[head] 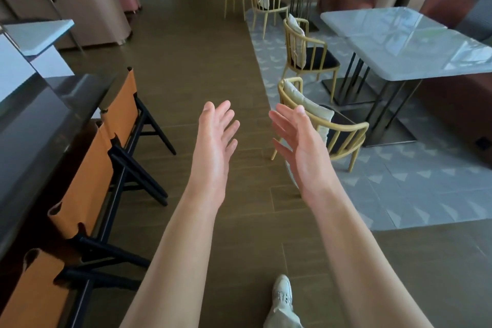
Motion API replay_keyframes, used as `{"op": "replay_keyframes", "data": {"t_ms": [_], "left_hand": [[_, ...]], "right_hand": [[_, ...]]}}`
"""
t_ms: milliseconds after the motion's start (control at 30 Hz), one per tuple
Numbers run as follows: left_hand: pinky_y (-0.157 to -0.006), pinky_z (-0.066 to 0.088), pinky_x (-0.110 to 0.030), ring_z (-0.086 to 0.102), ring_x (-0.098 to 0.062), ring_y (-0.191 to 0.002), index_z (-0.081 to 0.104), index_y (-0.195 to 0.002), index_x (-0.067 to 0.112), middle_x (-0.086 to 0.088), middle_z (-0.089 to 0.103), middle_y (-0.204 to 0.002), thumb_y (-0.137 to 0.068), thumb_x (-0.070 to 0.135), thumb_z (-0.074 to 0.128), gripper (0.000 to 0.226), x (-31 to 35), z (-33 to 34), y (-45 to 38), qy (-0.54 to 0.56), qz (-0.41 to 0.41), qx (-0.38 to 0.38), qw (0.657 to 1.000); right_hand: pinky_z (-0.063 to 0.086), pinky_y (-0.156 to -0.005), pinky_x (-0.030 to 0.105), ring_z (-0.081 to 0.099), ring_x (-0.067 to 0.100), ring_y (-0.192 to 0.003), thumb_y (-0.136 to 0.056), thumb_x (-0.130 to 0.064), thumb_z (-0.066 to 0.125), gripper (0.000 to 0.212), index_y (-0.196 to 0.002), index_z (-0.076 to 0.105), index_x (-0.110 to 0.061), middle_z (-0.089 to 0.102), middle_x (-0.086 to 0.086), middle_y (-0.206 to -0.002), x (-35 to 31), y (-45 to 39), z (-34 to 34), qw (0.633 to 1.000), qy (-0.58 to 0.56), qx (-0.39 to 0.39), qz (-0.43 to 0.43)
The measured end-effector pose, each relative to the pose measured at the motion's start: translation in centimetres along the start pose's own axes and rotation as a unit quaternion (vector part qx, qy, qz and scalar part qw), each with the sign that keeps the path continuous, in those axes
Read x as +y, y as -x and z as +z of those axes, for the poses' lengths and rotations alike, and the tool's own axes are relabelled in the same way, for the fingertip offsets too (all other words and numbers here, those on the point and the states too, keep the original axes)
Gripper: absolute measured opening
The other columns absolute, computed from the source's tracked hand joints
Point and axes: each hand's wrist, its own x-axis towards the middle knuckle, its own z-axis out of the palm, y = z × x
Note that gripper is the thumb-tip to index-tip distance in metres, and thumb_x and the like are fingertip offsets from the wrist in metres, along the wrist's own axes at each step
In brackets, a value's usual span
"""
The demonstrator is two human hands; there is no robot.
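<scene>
The right hand (303,152) covered part of the back and cushion of the nearest yellow chair (343,130). Both forearms ran off the bottom edge, and so did the trouser leg above the white shoe (282,291). The dark counter (40,128) was cut by the left edge, the grey table (415,42) by the right. A dark spot (482,143) on the floor near the right edge was too small to tell.
</scene>
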Motion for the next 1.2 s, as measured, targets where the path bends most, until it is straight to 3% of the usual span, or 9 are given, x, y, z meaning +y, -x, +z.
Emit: {"op": "replay_keyframes", "data": {"t_ms": [400,633,900,1200], "left_hand": [[-0.12,0.032,-0.037,0.053,-0.002,-0.131,0.046,-0.15,0.029,0.01,0.051,-0.15,-0.106,0.057,0.025,0.057,2.2,4.8,-18.1,-0.028,0.042,0.031,0.998],[-0.121,0.03,-0.039,0.051,-0.003,-0.134,0.045,-0.151,0.029,0.009,0.049,-0.152,-0.105,0.058,0.023,0.058,1.3,3.9,-28.5,-0.027,0.015,0.014,0.999],[-0.122,0.029,-0.042,0.051,-0.004,-0.134,0.045,-0.151,0.029,0.008,0.05,-0.152,-0.102,0.061,0.024,0.062,2.3,-1.0,-42.0,-0.006,-0.008,-0.025,1.0],[-0.123,0.027,-0.042,0.048,-0.005,-0.137,0.043,-0.152,0.029,0.008,0.047,-0.155,-0.106,0.057,0.021,0.059,2.8,-0.1,-53.4,-0.009,-0.04,-0.115,0.992]], "right_hand": [[0.037,-0.116,0.037,0.049,-0.004,-0.13,-0.104,-0.051,0.033,0.048,-0.142,0.054,-0.029,0.06,-0.015,-0.137,-3.0,-19.8,0.4,0.998,-0.044,-0.037,-0.01],[0.038,-0.115,0.038,0.051,-0.004,-0.129,-0.104,-0.052,0.032,0.048,-0.139,0.056,-0.029,0.062,-0.017,-0.134,-1.2,-28.9,0.7,0.999,-0.031,0.016,0.003],[0.035,-0.118,0.04,0.048,0.001,-0.132,-0.101,-0.057,0.03,0.054,-0.143,0.052,-0.031,0.056,-0.016,-0.142,-0.2,-40.5,7.0,0.998,0.005,0.055,0.0],[0.037,-0.117,0.039,0.052,0.005,-0.131,-0.107,-0.048,0.029,0.049,-0.143,0.053,-0.024,0.059,-0.011,-0.139,-0.4,-49.2,8.2,0.989,-0.02,0.145,0.0]]}}
